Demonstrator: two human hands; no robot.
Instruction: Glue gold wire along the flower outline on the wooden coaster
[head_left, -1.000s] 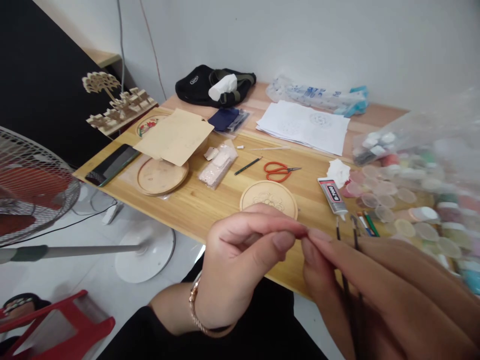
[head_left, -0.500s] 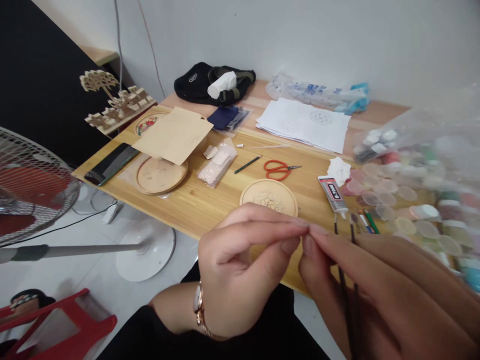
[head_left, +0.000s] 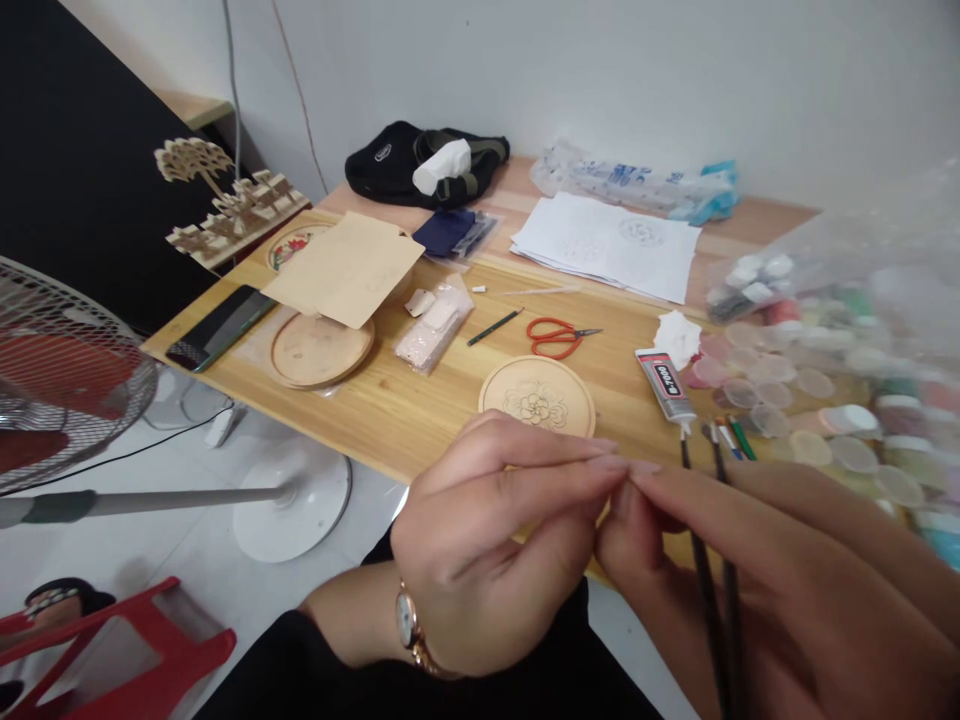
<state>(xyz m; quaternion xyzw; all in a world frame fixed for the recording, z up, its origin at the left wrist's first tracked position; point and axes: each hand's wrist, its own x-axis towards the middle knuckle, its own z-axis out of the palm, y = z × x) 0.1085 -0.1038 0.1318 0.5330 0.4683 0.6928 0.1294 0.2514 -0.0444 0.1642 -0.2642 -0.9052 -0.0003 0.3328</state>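
My left hand (head_left: 499, 540), with a watch on its wrist, has its fingertips and thumb pinched together. The fingertips of my right hand (head_left: 750, 580) meet them, thumb and forefinger also pressed together; anything tiny between the two pinches is hidden. Two thin dark sticks, which look like paintbrushes (head_left: 703, 565), pass between the fingers of my right hand, tips pointing away from me. Just beyond the hands lies a round wooden disc (head_left: 536, 395) with a flower outline, partly covered by my left hand. A tube of B-7000 glue (head_left: 664, 388) lies beyond my right hand.
Orange-handled scissors (head_left: 556, 338), a pencil (head_left: 495, 327) and a plastic packet (head_left: 435, 328) lie mid-table. Paint pots (head_left: 855, 458) crowd the right side. Papers (head_left: 600, 240) and a black bag (head_left: 390, 165) are at the back. A fan (head_left: 67, 380) stands left.
Both hands have shifted slightly to the right, fingertips still together. The left hand has turned a little, so its watch face shows more. The paintbrushes have moved with the right hand.
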